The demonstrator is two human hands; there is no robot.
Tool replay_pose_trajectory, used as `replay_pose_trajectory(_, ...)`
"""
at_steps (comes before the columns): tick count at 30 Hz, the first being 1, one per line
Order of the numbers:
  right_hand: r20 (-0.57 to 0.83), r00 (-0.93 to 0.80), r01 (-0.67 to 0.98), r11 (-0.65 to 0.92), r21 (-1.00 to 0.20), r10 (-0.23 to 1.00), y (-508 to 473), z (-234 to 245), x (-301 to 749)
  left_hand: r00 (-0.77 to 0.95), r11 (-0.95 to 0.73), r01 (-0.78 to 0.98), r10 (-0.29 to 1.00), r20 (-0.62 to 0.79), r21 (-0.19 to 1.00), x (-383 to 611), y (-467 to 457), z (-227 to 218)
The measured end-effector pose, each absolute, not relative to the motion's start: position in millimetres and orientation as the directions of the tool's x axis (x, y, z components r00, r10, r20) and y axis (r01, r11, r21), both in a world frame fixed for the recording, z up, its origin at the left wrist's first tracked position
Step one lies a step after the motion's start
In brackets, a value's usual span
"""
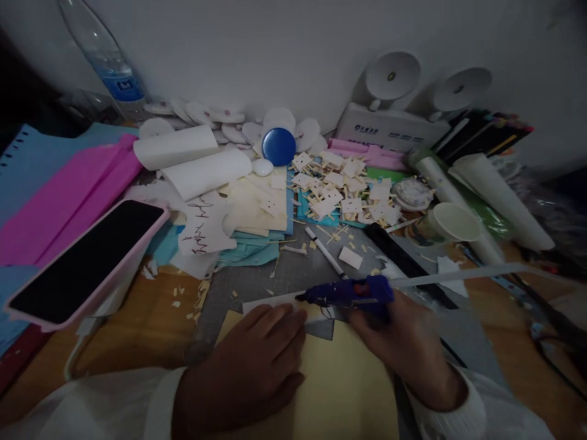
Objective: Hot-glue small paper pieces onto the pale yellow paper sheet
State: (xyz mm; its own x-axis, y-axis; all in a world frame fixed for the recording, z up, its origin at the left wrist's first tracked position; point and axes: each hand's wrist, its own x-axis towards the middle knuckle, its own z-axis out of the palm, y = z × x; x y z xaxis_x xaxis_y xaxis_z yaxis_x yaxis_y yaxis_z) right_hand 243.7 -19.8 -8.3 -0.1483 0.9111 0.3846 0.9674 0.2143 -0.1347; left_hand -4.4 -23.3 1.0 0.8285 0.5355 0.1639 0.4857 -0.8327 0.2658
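Observation:
My right hand (pixel 406 348) is closed around a blue glue gun (pixel 353 292), its nozzle pointing left over a white paper strip (pixel 270 300). A long translucent glue stick (pixel 458 276) sticks out of the gun's back toward the right. My left hand (pixel 250 366) lies flat, fingers together, on a tan card sheet (pixel 339 391) and presses down the strip's edge just left of the nozzle. A small grey piece (pixel 321 329) lies between both hands.
A phone in a pink case (pixel 87 256) leans at the left. A heap of small cut card pieces (pixel 343 192), a blue round badge (pixel 279 146), white paper rolls (pixel 192 162), a paper cup (pixel 452 223), a white pen (pixel 324 250), a black ruler (pixel 403 260) and a water bottle (pixel 105 58) crowd the back.

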Motion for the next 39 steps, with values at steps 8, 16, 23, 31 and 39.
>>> replay_pose_trajectory(8,0.362,-0.169,0.969,0.222,-0.108,0.917,-21,-7,240,0.826,-0.827,0.489,0.541,0.159,0.275,-5,-25,-1)
replay_pose_trajectory(16,0.352,-0.199,0.968,0.24,-0.076,0.914,-20,-3,245,0.82,-0.824,0.497,0.549,0.161,0.272,-5,-26,-1)
replay_pose_trajectory(23,0.363,-0.227,0.966,0.255,-0.031,0.904,-19,1,248,0.816,-0.825,0.496,0.55,0.179,0.271,-4,-24,0)
replay_pose_trajectory(31,0.394,-0.249,0.964,0.264,0.017,0.885,-18,5,254,0.813,-0.823,0.495,0.552,0.185,0.279,-5,-24,1)
replay_pose_trajectory(39,0.377,-0.248,0.966,0.259,0.022,0.892,-17,11,260,0.811,-0.82,0.497,0.555,0.185,0.282,-4,-22,3)
